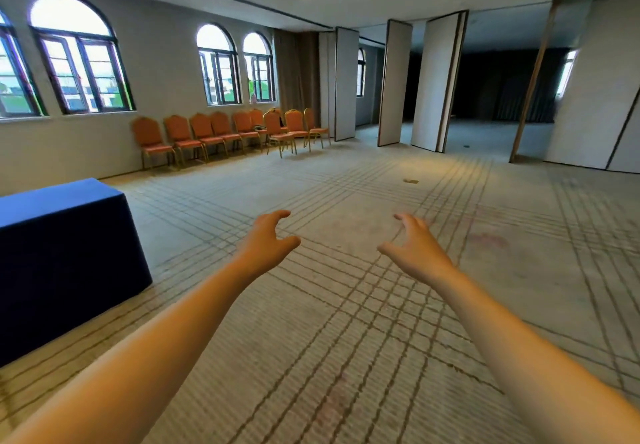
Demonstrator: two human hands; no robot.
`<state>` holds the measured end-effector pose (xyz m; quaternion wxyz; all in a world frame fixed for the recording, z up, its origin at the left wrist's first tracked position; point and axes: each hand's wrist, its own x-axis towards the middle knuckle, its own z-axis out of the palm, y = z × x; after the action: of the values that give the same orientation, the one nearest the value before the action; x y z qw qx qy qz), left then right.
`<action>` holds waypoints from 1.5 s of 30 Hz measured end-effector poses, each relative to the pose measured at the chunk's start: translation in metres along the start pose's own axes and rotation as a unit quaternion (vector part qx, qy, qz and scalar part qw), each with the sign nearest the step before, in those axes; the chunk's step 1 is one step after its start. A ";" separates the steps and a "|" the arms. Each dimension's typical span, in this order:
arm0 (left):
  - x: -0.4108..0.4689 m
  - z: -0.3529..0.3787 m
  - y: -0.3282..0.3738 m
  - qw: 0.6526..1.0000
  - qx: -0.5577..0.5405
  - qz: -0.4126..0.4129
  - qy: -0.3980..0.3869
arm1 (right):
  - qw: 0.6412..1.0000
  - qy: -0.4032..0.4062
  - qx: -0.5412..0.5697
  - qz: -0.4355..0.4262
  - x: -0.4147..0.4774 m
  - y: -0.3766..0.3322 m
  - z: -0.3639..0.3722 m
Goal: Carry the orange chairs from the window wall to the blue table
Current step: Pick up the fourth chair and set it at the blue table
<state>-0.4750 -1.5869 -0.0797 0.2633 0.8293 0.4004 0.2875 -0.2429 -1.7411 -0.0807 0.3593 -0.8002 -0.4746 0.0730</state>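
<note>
Both hands are empty. The left hand (266, 242) and the right hand (414, 247) reach forward over the carpet (346, 322) to the right of the blue bench (59, 201), fingers spread and loosely curved, gripping nothing.

The orange chairs (221, 131) stand in a row well beyond the bench, backs to the wall under the arched windows (79, 59). The few at the end farthest from the bench are turned out of line. No chair shows beside the visible part of the bench, so the step in hand appears to be the walk across to fetch one.

To do it well, the person would probably start with the end chair (152, 140) nearest the bench, which gives the shortest carry and leaves the rest of the row undisturbed. One hand on the top of the backrest and the other under the front of the seat should keep the chair level and its gold legs off the carpet. Lifting is likely better than dragging, since the legs could catch.

A dark item (258, 128) seems to lie on a seat farther from the bench; what it is cannot be told, and it should be checked before that chair is tipped. On the way back, the draped corner of the bench is worth a wide berth so the legs do not snag the cloth.
</note>
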 end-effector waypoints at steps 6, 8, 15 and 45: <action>0.153 0.057 0.010 0.999 0.036 -0.006 0.004 | 0.999 -0.020 -0.017 -0.043 0.178 0.047 -0.003; 0.203 0.069 0.013 0.999 0.050 -0.007 0.011 | 0.998 -0.015 -0.035 -0.047 0.232 0.061 -0.009; 0.335 0.106 -0.017 0.995 0.089 -0.031 0.025 | 0.996 -0.050 -0.054 -0.053 0.386 0.083 0.022; 1.124 0.166 -0.266 0.995 0.081 -0.055 0.002 | 0.993 -0.098 -0.038 -0.060 1.180 0.078 0.273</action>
<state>0.0806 -0.5611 -0.0734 0.2095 0.8242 0.4679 0.2409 0.3230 -0.6674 -0.0660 0.2842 -0.7724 -0.5570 0.1112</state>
